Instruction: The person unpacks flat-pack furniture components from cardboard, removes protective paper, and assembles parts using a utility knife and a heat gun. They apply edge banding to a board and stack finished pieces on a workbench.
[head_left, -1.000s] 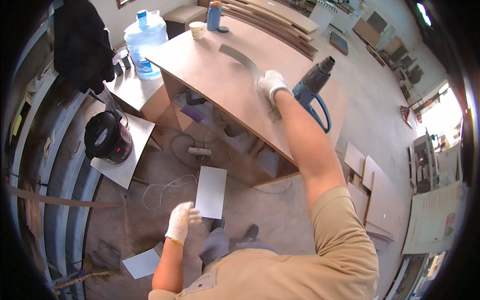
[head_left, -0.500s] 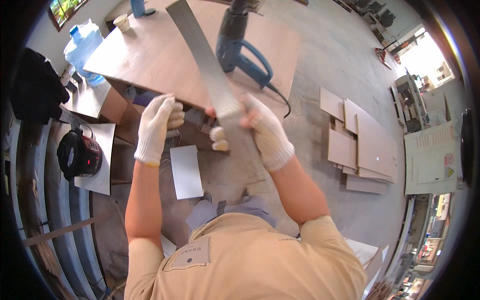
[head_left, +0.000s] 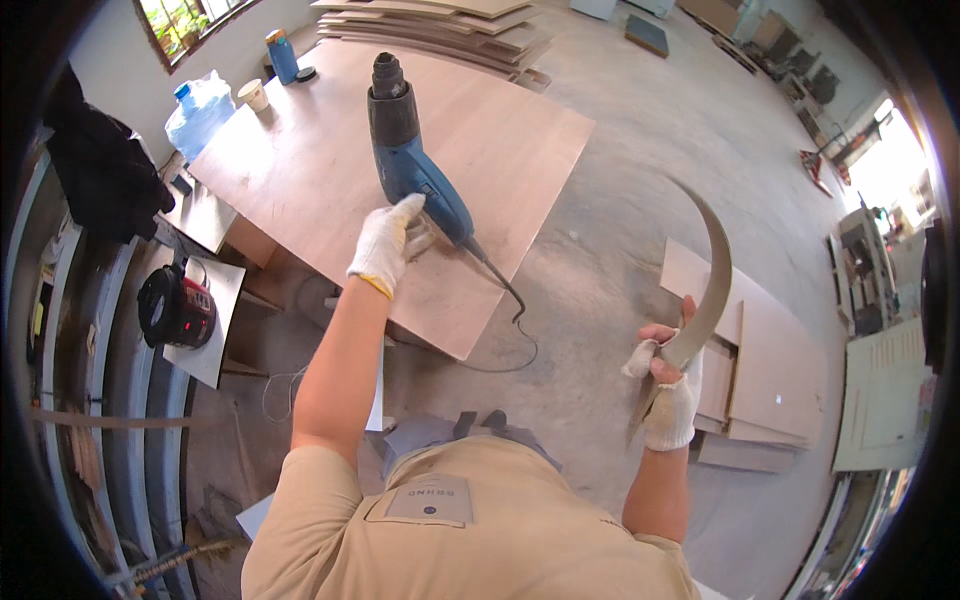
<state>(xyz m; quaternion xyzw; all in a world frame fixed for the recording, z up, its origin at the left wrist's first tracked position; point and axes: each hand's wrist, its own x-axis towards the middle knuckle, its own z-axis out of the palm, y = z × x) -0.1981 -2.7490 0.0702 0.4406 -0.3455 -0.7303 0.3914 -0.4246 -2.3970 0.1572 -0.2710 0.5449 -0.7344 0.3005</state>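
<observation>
Curved strip [head_left: 720, 270], right hand [head_left: 672, 408] seemingly hiding part

I see white knit gloves [head_left: 378, 250], yellow-edged behind the left fingers [head_left: 404, 212]; farther back, a tan short-sleeved T-shirt [head_left: 480, 550] with a dark-dotted grey chest patch [head_left: 428, 498] and blue-grey trousers [head_left: 408, 438].

One head-worn fisheye looks down upon the left hand [head_left: 388, 243] and right hand [head_left: 671, 408].

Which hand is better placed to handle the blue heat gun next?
Probably the left hand: it is at the grip of the heat gun, while the right hand is occupied holding the curved strip, off to the side of the table.
</observation>
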